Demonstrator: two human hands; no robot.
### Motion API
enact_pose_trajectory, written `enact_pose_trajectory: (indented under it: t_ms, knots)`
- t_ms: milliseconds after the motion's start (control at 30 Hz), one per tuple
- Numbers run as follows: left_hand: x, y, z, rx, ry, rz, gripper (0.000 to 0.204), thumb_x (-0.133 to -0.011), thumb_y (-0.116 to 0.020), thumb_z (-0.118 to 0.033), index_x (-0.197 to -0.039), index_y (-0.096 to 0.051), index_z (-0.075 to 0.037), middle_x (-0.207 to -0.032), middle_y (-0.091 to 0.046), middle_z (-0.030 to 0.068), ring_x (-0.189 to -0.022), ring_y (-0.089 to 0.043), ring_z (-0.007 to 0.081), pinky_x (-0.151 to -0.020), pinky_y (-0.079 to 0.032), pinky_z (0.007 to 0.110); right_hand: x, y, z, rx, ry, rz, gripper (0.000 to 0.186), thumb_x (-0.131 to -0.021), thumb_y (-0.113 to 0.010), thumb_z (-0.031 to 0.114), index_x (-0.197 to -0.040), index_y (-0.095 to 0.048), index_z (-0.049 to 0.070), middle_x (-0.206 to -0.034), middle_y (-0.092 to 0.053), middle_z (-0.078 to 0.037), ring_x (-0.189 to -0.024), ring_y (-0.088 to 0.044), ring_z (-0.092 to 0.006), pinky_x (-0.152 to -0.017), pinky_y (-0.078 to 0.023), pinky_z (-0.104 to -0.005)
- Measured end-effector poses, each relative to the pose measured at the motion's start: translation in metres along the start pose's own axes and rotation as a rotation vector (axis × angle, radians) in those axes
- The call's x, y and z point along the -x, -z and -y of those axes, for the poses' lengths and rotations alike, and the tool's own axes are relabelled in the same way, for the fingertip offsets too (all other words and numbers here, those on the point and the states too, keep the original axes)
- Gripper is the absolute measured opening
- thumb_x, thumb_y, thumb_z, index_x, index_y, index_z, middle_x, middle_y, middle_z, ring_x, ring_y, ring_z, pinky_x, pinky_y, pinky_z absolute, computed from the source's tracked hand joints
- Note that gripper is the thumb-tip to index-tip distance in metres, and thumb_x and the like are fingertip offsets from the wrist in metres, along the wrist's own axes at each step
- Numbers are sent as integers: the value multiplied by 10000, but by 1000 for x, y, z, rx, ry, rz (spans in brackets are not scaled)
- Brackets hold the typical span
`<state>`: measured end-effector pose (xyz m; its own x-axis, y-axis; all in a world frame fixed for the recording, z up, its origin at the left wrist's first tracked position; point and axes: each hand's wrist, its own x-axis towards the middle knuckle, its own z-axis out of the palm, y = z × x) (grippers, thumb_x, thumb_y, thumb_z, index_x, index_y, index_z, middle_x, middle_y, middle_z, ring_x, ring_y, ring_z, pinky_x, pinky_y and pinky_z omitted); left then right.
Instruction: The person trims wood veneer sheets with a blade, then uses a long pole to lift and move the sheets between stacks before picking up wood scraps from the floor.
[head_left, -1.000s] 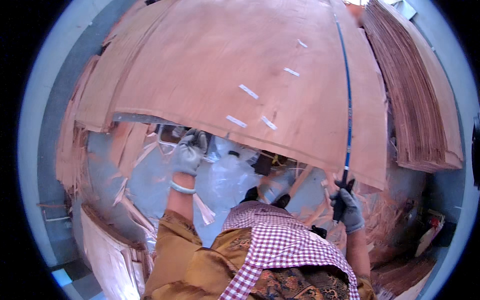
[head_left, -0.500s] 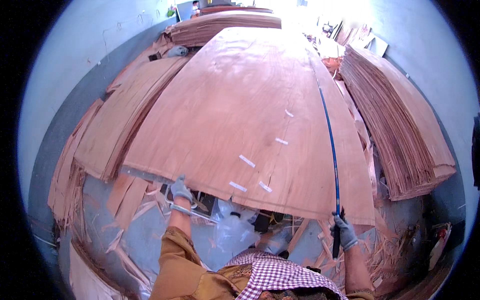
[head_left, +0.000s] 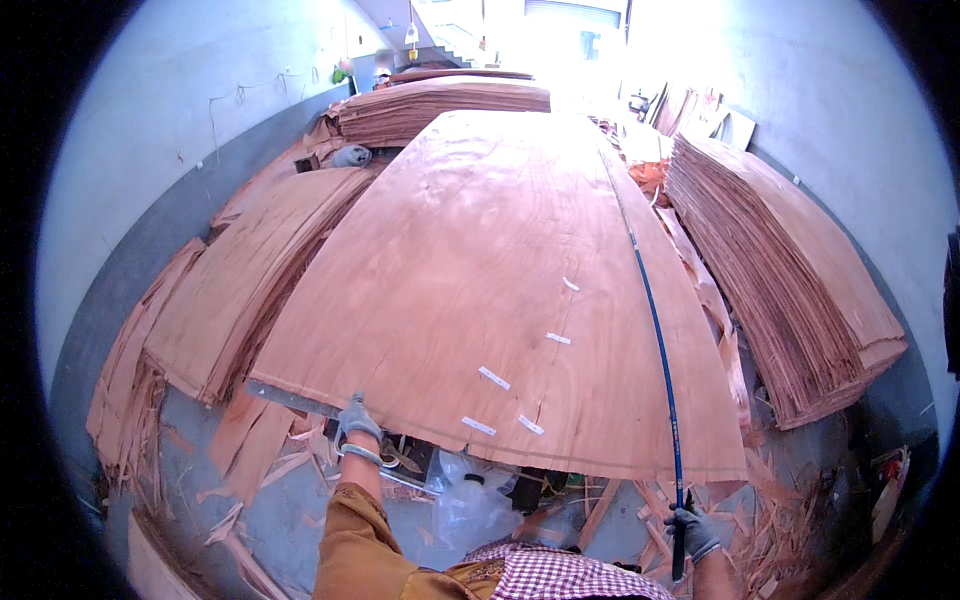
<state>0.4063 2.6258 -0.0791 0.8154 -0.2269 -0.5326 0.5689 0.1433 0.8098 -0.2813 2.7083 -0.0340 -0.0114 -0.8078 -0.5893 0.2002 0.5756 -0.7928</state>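
Observation:
A broad reddish-brown wood veneer sheet (head_left: 430,270) lies before me, with several short white tape strips (head_left: 494,378) along its cracks. My left hand (head_left: 359,420), in a grey glove, is closed at the sheet's near edge, left of the middle; the fingers under the edge are hidden. In its grey glove, my right hand (head_left: 694,530) is wrapped around the black handle of a long thin blue pole (head_left: 657,330). The pole runs away from me over the right part of the sheet.
Veneer stacks lie at the left (head_left: 250,270), at the right (head_left: 775,280) and at the far end (head_left: 440,108). Wood scraps (head_left: 770,520) litter the floor on the right. Under the near edge sits a clear plastic bag (head_left: 475,510). Walls stand on both sides.
The view has tilted up, so the sheet and stacks sit lower and more of the far end shows. My left hand stays at the sheet's edge, my right on the pole.

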Motion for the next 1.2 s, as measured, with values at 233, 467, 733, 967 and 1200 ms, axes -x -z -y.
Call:
enact_pose_trajectory:
  t_ms: [233,467,733,967,1200]
  knots:
    - [4,15,-24,-29,-147,132,175,-785,-679,-168,-810,-563,-39,-685,-508,12,-575,-460,155,-522,-392,285,0,-19,-5,124,88,-129,191,-811,-648,165,-948,-575,53,-662,-566,-36,-518,-545,-138,-446,-438,-249]
    - [104,-33,-32,-593,-1244,405,69,-774,-608,-78,-784,-564,-25,-790,-594,109,-674,-548,262,-616,-435,359,14,-47,2,337,322,-316,176,-789,-664,184,-776,-545,55,-593,-528,-14,-436,-490,-103,-365,-373,-235]
    - [205,-69,60,-1010,-1983,1165,80,-694,-571,-131,-752,-584,-77,-902,-606,111,-848,-586,283,-775,-453,407,44,-64,-3,696,320,-287,245,-803,-647,255,-762,-593,19,-557,-553,-15,-444,-499,-85,-414,-394,-243]
    - [193,-59,62,-1670,-1358,1647,109,-755,-552,-140,-760,-632,-66,-797,-639,126,-747,-621,289,-670,-484,395,82,-109,-18,559,167,77,203,-801,-670,214,-764,-608,25,-588,-547,23,-501,-474,-47,-445,-372,-223]
    - [160,-97,3,-1078,-1133,646,347,-768,-656,-202,-1047,-589,-7,-1039,-601,185,-953,-590,286,-794,-459,368,83,-109,-29,695,60,371,174,-795,-684,164,-813,-630,0,-658,-584,32,-597,-481,-37,-514,-379,-215]
